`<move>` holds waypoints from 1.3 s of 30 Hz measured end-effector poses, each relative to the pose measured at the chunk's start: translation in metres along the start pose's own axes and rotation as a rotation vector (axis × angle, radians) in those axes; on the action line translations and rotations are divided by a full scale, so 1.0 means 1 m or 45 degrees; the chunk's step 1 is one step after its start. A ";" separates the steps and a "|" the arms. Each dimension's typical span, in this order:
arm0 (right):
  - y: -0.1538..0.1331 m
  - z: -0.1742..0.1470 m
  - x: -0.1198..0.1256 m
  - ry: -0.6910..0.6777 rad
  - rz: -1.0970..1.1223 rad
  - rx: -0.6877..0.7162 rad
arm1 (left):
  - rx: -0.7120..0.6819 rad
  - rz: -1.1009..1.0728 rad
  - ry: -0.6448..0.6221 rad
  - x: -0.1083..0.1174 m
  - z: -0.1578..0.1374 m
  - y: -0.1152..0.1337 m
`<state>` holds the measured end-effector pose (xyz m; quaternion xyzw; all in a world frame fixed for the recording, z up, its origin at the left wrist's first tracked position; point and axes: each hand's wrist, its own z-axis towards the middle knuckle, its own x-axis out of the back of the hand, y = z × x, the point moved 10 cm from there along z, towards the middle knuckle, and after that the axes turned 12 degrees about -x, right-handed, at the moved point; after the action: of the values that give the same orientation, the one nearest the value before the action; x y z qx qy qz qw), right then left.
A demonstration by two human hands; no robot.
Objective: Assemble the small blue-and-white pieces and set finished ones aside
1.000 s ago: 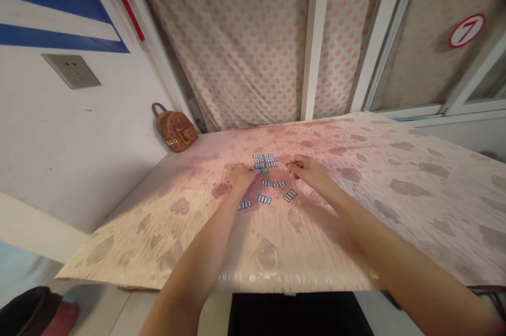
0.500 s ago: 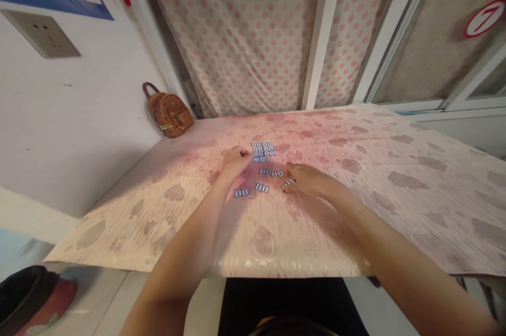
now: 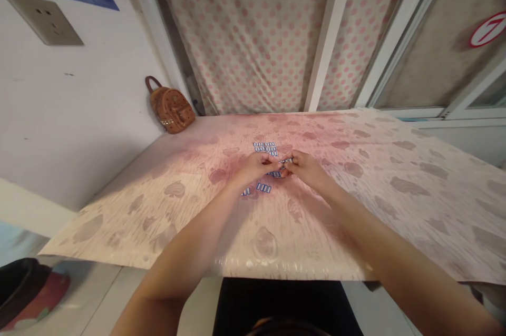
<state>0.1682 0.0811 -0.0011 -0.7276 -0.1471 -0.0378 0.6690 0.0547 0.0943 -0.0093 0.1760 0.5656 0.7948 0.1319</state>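
My right hand point(image 3: 306, 168) pinches a small blue-and-white strip point(image 3: 288, 160) just above the table, its fingers closed. From the other side my left hand point(image 3: 255, 166) meets it, thumb and fingertips closed at the strip's left end. Past the hands lies a block of similar strips point(image 3: 264, 146) set in tight rows, its near part covered by my left hand. Another strip point(image 3: 274, 174) shows partly below my fingertips. Nearer to me lie a loose strip point(image 3: 263, 188) and one more strip point(image 3: 245, 191), half hidden by my left wrist.
A patterned cloth point(image 3: 264, 244) covers the table. At its far left corner a small brown backpack-shaped bag point(image 3: 173, 109) leans by the wall. Dotted curtains point(image 3: 245, 36) hang behind the far edge. On the floor at lower left stands a dark-rimmed red container point(image 3: 37, 294).
My right hand has lifted a strip from the table and moved up and left. My left hand has shifted right from beside the rows to meet it. The view has tilted slightly.
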 end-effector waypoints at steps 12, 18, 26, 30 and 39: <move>0.013 0.007 -0.014 0.118 -0.890 0.263 | -0.054 -0.003 0.429 0.049 0.000 0.017; 0.011 0.005 -0.020 0.098 -0.985 0.259 | -0.117 -0.011 0.422 0.047 0.000 0.022; -0.024 -0.014 0.016 0.423 -0.729 0.334 | -0.144 0.045 0.486 0.057 -0.001 0.022; -0.033 -0.018 0.041 0.542 -0.492 0.317 | -0.119 0.068 0.493 0.060 -0.002 0.019; -0.010 -0.003 0.040 0.350 0.122 0.155 | -0.089 0.071 0.397 0.051 -0.001 0.021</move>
<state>0.2044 0.0856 0.0185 -0.6799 -0.0212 -0.0961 0.7267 0.0074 0.1073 0.0168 0.0614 0.5461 0.8351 0.0263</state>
